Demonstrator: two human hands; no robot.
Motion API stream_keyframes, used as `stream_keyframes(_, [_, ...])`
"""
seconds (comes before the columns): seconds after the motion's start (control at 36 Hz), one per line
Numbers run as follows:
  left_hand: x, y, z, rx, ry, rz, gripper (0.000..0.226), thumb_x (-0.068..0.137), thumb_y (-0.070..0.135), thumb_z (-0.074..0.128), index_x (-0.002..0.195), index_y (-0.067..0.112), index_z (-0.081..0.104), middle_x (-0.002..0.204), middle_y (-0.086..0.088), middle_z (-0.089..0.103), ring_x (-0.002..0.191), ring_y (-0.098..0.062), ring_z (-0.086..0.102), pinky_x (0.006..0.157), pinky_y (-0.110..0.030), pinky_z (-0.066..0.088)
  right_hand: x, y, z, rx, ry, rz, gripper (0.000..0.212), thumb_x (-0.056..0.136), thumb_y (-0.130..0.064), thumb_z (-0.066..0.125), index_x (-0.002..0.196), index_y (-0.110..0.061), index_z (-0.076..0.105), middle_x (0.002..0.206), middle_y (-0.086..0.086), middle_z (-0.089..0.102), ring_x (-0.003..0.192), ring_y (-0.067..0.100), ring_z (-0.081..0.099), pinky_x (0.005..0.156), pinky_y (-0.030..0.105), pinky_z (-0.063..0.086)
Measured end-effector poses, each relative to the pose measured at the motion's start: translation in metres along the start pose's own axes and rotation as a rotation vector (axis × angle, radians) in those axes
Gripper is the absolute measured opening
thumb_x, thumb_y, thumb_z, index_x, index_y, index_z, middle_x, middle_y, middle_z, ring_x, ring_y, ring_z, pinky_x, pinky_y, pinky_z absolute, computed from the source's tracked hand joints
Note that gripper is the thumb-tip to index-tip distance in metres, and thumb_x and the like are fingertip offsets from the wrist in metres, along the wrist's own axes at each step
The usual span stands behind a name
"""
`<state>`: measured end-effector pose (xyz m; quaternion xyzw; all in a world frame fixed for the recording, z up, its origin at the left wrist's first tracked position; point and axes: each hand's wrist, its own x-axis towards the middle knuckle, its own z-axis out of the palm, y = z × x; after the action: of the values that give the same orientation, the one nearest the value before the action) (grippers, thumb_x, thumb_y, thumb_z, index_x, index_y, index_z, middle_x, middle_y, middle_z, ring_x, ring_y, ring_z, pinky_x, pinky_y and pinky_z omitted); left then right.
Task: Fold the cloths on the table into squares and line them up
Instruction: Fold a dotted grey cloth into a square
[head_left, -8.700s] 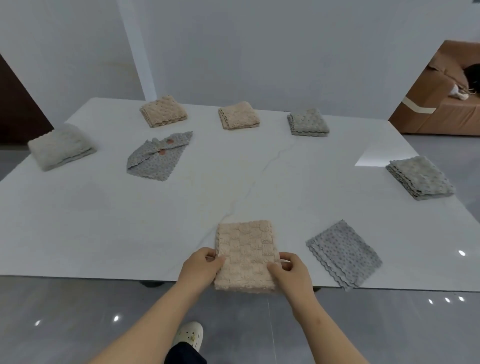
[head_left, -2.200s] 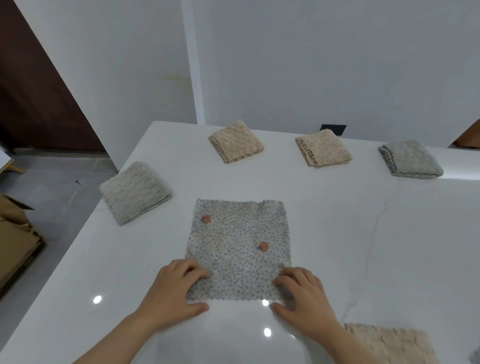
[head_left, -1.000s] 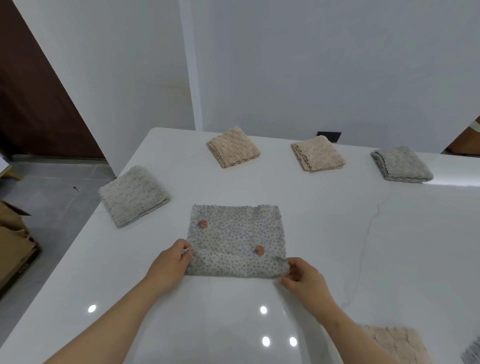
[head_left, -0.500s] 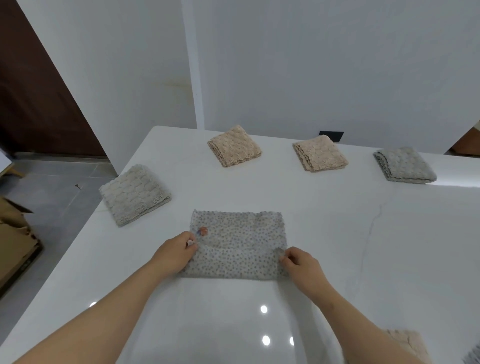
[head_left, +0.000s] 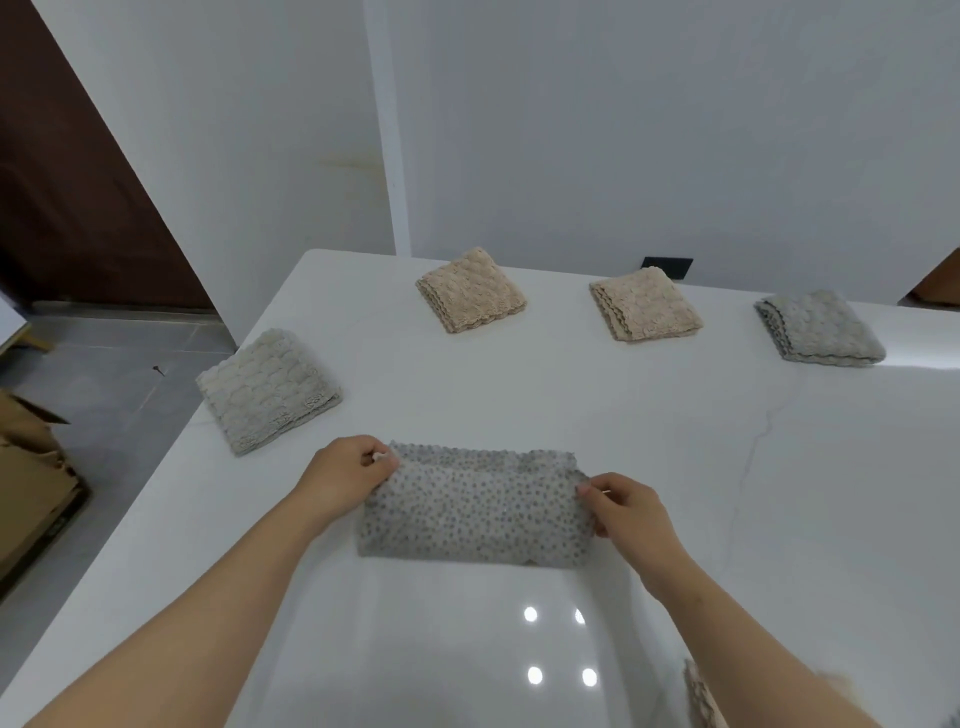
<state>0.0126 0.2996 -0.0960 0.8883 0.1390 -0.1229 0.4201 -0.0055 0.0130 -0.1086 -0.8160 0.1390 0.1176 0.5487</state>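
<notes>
So the grey dotted cloth sits just below the middle of the frame on the white table, doubled over into a wide rectangle. Its fold runs along the near side. The scalloped far edge pokes out a bit past the top layer.

The left hand pinches the upper left corner and the right hand pinches the upper right corner, both with fingers curled onto the fabric. The 2 short side edges aren't quite square; the top layer looks a bit skewed.

There are 3 folded squares in a row along the far edge of the table: a beige cloth at upper centre, a second beige one to its right, and a grey one at upper right. A cream-grey folded cloth sits at middle left, right up against the table's left edge and near the left hand but not touching it.

A wide band of white tabletop separates the dotted cloth from that back row. An even bigger stretch opens to the right of the right hand, crossed by a thin vein line. There's glossy surface with light spots towards the bottom. A sliver of another beige cloth peeks in at lower right, beside the right forearm. A cardboard box is on the floor at far left.
</notes>
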Motion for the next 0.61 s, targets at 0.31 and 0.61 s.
stream_keyframes(0.31, [0.034,-0.003,0.012,0.085,-0.007,-0.072,0.010,0.091,0.023,0.056,0.085,0.015,0.061,0.089,-0.001,0.057,0.087,-0.017,0.051,0.073,-0.025,0.037,0.031,-0.004,0.011,-0.061,0.021,0.081,0.019,0.092,-0.020,0.053,0.078,-0.013,0.063,0.074,0.000,0.060,0.075,0.021,0.055,0.085,0.043,0.050])
stream_keyframes(0.61, [0.054,-0.005,0.017,0.139,-0.021,-0.072,0.014,0.094,0.026,0.047,0.085,0.020,0.056,0.101,-0.003,0.058,0.084,-0.024,0.056,0.076,-0.036,0.051,0.047,-0.001,0.020,-0.205,0.086,0.125,0.019,0.094,-0.029,0.046,0.090,-0.016,0.060,0.092,0.002,0.063,0.078,0.020,0.059,0.079,0.040,0.054])
